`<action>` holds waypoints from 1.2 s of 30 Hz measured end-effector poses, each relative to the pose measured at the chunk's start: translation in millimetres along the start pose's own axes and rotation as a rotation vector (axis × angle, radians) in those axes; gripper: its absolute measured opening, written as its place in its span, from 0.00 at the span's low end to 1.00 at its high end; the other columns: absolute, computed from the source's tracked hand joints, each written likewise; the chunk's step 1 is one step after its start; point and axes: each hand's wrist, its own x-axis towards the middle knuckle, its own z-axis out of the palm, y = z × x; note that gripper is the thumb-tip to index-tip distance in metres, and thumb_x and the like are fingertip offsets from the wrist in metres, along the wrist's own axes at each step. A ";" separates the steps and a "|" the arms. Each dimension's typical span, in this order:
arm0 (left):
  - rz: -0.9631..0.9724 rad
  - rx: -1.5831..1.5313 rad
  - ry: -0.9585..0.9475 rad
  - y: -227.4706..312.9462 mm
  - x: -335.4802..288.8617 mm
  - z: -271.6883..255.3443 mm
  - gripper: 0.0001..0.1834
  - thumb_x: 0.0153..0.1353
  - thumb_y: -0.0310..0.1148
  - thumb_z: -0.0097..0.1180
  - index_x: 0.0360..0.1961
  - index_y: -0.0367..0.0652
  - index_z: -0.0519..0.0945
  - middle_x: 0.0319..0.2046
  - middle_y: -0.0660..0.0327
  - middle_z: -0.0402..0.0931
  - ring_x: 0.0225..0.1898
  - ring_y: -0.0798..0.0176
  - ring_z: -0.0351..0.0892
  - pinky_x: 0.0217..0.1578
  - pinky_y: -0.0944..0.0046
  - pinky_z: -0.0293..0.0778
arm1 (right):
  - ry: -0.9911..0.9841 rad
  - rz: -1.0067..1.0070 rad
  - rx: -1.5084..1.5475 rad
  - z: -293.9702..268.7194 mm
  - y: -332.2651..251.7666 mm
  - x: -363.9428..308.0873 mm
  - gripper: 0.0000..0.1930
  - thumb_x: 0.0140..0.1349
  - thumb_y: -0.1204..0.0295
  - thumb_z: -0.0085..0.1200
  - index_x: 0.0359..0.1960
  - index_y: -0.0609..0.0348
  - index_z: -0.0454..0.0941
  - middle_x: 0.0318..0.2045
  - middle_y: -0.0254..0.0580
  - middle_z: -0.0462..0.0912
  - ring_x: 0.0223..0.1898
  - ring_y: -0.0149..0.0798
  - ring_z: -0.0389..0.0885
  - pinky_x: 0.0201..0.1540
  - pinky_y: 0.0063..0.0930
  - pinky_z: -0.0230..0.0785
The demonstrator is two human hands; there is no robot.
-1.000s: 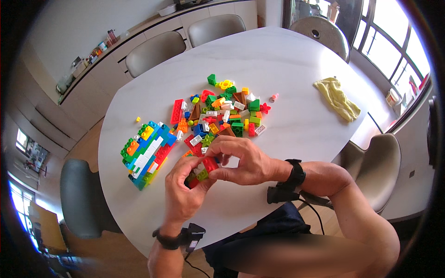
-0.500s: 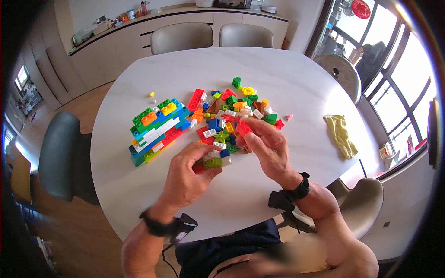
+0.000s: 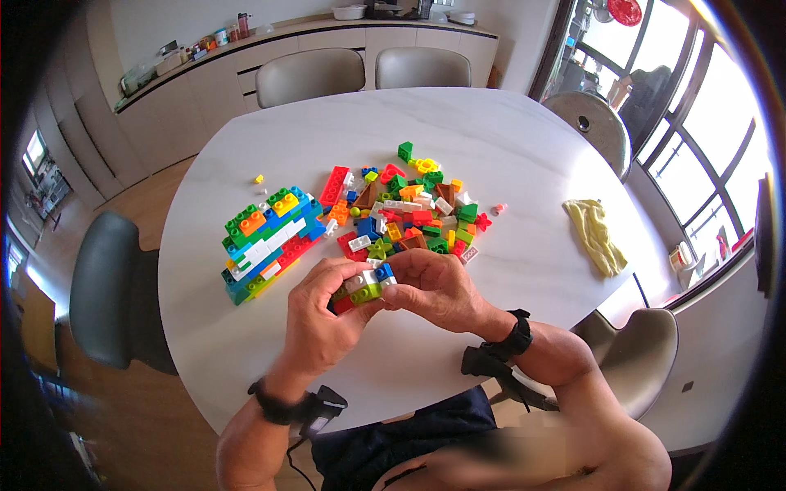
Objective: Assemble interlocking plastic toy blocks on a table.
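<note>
My left hand is closed round a small cluster of joined toy bricks in white, lime green, blue and red, held above the near part of the table. My right hand pinches the right side of the same cluster, thumb at its near corner and fingers behind. The fingers hide part of the cluster. Just beyond my hands lies a heap of loose bricks in many colours. Left of the heap stands a larger stepped wall of joined bricks in green, blue, white, red and yellow.
The white table carries a yellow cloth at the right. A small yellow brick lies alone at the far left. Chairs surround the table, one dark chair at the left. Low cabinets run along the back wall.
My right hand has come left and nearer from the heap to the cluster. The red brick it held is no longer seen in its fingers. My left hand keeps hold of the cluster.
</note>
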 end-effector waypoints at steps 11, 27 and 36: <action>0.024 0.006 -0.030 -6.6 -2.0 4.7 0.23 0.53 0.26 0.77 0.50 0.40 0.83 0.47 0.55 0.83 0.48 0.58 0.84 0.50 0.59 0.80 | 0.025 0.176 -0.111 2.8 -12.2 0.0 0.17 0.74 0.69 0.58 0.52 0.75 0.78 0.40 0.49 0.89 0.40 0.34 0.90 0.45 0.29 0.85; 0.079 0.045 -0.045 -0.9 2.2 4.6 0.22 0.52 0.20 0.75 0.50 0.41 0.85 0.46 0.56 0.83 0.48 0.55 0.85 0.48 0.60 0.82 | 0.044 0.201 -0.010 1.3 -13.2 -0.4 0.19 0.74 0.64 0.58 0.50 0.75 0.78 0.36 0.46 0.87 0.34 0.33 0.88 0.39 0.27 0.84; 0.114 0.037 -0.076 -4.4 -0.9 8.3 0.23 0.52 0.21 0.75 0.52 0.41 0.86 0.49 0.57 0.83 0.49 0.56 0.84 0.49 0.60 0.82 | -0.014 0.254 -0.020 -5.4 -13.2 0.4 0.18 0.76 0.63 0.54 0.50 0.72 0.79 0.37 0.48 0.88 0.35 0.36 0.91 0.41 0.32 0.86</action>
